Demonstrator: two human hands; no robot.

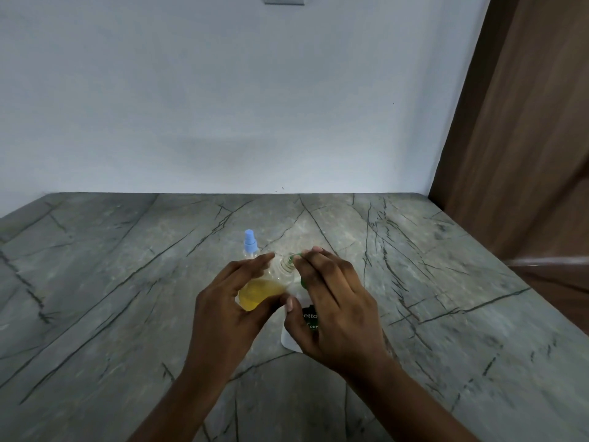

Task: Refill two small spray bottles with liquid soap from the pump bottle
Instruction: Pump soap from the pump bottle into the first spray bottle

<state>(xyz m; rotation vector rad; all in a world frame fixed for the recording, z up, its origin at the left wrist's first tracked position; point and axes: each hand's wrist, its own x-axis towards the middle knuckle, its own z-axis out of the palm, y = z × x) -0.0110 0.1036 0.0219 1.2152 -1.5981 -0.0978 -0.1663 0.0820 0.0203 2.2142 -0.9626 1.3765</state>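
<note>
My left hand (231, 296) holds a small clear spray bottle (266, 287), tilted, capless, with yellow liquid in its lower part. Its open threaded neck points up and right, right at the green pump nozzle. My right hand (331, 306) rests on top of the white pump bottle (298, 330), which has a green pump head and a dark label, fingers over the pump. Behind my left hand stands a second small spray bottle with a light blue spray cap (250, 245), upright on the countertop. Most of the pump bottle is hidden by my right hand.
The grey stone countertop (127, 298) with dark veins spreads wide on all sides and meets a white wall at the back. A brown wooden panel (526, 154) stands along the right edge.
</note>
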